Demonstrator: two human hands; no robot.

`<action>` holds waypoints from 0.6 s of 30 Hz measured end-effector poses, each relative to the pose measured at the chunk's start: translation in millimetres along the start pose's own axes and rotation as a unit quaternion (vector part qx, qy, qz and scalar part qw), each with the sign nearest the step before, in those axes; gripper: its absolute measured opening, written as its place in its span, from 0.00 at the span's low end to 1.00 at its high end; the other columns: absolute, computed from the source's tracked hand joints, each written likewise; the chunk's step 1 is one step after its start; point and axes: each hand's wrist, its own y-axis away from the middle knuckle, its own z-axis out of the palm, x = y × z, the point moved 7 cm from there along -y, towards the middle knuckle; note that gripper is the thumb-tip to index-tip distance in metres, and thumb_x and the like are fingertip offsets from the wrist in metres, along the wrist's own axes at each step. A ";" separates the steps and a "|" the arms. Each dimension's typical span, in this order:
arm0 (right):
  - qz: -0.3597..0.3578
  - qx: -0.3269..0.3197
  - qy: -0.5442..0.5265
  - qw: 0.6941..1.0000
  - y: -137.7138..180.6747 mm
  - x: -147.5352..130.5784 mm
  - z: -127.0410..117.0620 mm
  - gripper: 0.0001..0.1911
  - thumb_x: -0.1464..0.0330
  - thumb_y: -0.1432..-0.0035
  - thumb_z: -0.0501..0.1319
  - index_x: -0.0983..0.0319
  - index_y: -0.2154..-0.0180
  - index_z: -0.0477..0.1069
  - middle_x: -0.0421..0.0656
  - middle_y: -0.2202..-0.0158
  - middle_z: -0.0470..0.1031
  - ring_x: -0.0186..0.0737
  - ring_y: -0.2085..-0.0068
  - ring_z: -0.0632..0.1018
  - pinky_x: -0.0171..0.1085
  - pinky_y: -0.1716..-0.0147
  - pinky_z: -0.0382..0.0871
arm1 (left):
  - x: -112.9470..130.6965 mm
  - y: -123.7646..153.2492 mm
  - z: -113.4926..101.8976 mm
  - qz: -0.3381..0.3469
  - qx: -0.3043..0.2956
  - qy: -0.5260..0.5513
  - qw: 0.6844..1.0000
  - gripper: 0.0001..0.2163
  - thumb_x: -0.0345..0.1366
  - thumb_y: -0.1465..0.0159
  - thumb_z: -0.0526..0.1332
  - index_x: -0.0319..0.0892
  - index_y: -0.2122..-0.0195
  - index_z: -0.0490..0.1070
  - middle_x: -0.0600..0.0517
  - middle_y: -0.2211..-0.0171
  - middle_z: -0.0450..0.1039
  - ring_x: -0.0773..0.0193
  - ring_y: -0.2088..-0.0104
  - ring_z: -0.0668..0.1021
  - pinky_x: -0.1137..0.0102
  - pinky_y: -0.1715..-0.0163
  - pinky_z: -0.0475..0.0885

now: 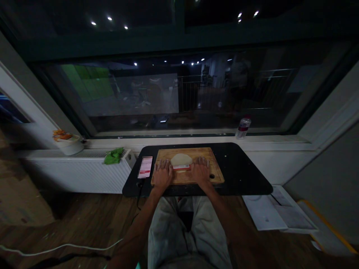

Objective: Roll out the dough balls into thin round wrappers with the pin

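A pale flattened piece of dough (181,159) lies at the middle of a wooden cutting board (216,176) on a small black table (242,168). My left hand (163,172) rests flat on the board left of the dough, fingers stretched forward. My right hand (200,170) lies the same way on the right. Between the two hands, against the dough's near edge, sits a short red and white object (181,167) that I cannot make out. Both hands touch its ends or lie right beside them.
A pink and white flat item (145,166) lies on the table's left side with a cable hanging below. A water bottle (243,127) stands on the window sill. A green cloth (114,155) and white bowl (68,144) sit on the radiator. Papers (266,213) lie on the floor, right.
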 end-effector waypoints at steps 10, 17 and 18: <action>-0.018 -0.014 -0.006 1.000 -31.0 -4.3 1.8 0.29 0.65 0.22 0.49 0.67 0.31 0.76 0.62 0.27 0.73 0.60 0.25 0.68 0.62 0.25 0.52 | 5.7 -16.6 -6.7 0.018 -0.029 -0.022 0.999 0.26 0.40 0.18 0.46 0.39 0.27 0.73 0.39 0.25 0.71 0.41 0.20 0.64 0.42 0.23 0.61; -0.014 -0.051 -0.004 0.999 -59.3 -5.7 10.2 0.28 0.65 0.22 0.51 0.63 0.32 0.78 0.58 0.27 0.74 0.60 0.25 0.67 0.59 0.26 0.55 | 2.6 -46.8 -0.2 0.007 -0.031 -0.036 0.999 0.24 0.38 0.19 0.48 0.43 0.30 0.75 0.39 0.28 0.74 0.42 0.23 0.67 0.45 0.26 0.64; -0.014 -0.052 -0.001 0.999 -63.3 -5.5 11.0 0.28 0.65 0.23 0.52 0.62 0.31 0.77 0.57 0.27 0.74 0.60 0.25 0.68 0.58 0.26 0.56 | 2.3 -51.6 1.0 0.005 -0.028 -0.038 0.999 0.24 0.37 0.19 0.48 0.43 0.30 0.76 0.38 0.29 0.75 0.43 0.23 0.68 0.46 0.26 0.65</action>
